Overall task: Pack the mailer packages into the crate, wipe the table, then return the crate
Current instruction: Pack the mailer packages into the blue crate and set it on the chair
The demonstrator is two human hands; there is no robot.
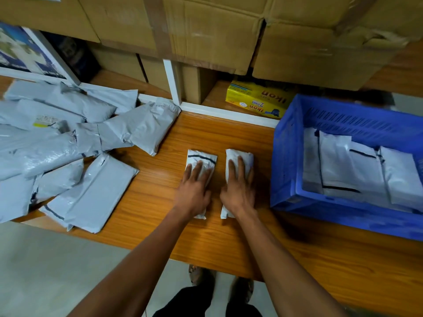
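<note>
Two small white mailer packages lie side by side in the middle of the wooden table [160, 202]. My left hand [194, 188] lies flat on the left package [201, 157], fingers spread. My right hand [238, 188] rests on the right package [238, 154] in the same way. A blue plastic crate [288, 161] stands to the right and holds several white mailers [338, 161]. At the left, a heap of grey mailer packages [68, 138] covers the table.
Large cardboard boxes [206, 30] are stacked on a shelf behind the table. A yellow box [258, 99] sits under them, just behind the crate. White shelf posts [171, 81] rise at the table's back edge. My feet show on the floor below.
</note>
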